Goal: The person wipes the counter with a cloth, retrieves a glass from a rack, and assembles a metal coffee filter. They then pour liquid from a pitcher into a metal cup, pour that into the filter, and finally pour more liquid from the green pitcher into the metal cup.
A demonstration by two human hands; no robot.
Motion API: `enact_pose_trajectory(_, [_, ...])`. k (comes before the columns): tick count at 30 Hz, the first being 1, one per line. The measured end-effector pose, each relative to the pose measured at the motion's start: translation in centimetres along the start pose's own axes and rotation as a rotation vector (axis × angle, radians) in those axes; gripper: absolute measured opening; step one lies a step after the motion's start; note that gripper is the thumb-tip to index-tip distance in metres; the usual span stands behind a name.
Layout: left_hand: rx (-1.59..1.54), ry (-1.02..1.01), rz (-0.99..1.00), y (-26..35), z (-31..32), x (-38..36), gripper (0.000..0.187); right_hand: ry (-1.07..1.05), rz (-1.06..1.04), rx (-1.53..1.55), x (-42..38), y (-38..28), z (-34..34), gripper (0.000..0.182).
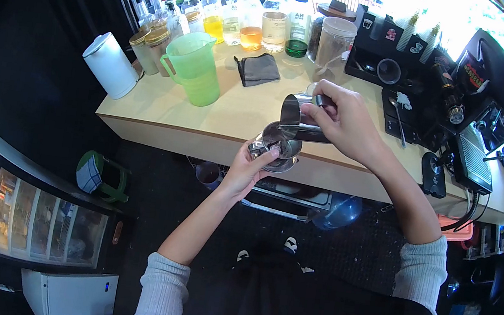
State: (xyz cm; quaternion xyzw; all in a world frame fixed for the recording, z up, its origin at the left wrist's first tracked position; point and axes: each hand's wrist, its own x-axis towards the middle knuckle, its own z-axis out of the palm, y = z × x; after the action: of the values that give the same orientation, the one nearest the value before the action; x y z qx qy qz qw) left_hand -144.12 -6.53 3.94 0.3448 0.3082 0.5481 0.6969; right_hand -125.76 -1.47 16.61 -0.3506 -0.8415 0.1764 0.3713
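Observation:
My right hand (352,121) is closed round the dark handle of a shiny metal milk pitcher (292,110). The pitcher lies tilted on its side, its mouth facing left and its lip over a second metal pitcher (286,162). That lower pitcher is in my left hand (245,170), thumb at the rim and fingers round its side, in front of the counter edge. Its open mouth faces up toward me. Behind my right hand stands a clear lidded jar (333,49). A translucent green jug (195,68) stands on the counter to the left.
The wooden counter (238,115) holds a row of bottles with coloured liquids, including an orange one (252,30), a dark cloth (258,69) and a white container (110,64). At right are a spoon (399,120) and a black organiser (367,77). Below left stand a green stool (112,179) and a display fridge (49,217).

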Motion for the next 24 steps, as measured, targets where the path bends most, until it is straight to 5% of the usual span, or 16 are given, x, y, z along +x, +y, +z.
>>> enact_pose_trajectory(8, [-0.009, 0.080, 0.102, -1.0, -1.7, 0.3, 0.056, -0.081, -0.050, -0.001, -0.1, -1.5, 0.8, 0.023])
enact_pose_trajectory(18, [-0.016, 0.120, 0.167, -0.9, -3.3, -0.7, 0.057, -0.106, -0.001, -0.057, -0.5, -1.5, 0.7, 0.021])
enact_pose_trajectory(20, [0.017, 0.099, 0.186, -0.6, -3.2, -1.2, 0.038, -0.074, -0.015, -0.093, -0.3, -1.8, 0.9, 0.021])
enact_pose_trajectory(24, [-0.078, 0.077, 0.163, -0.6, -4.7, -1.6, 0.051, -0.049, -0.038, -0.136, 0.1, -2.4, 1.7, 0.021])
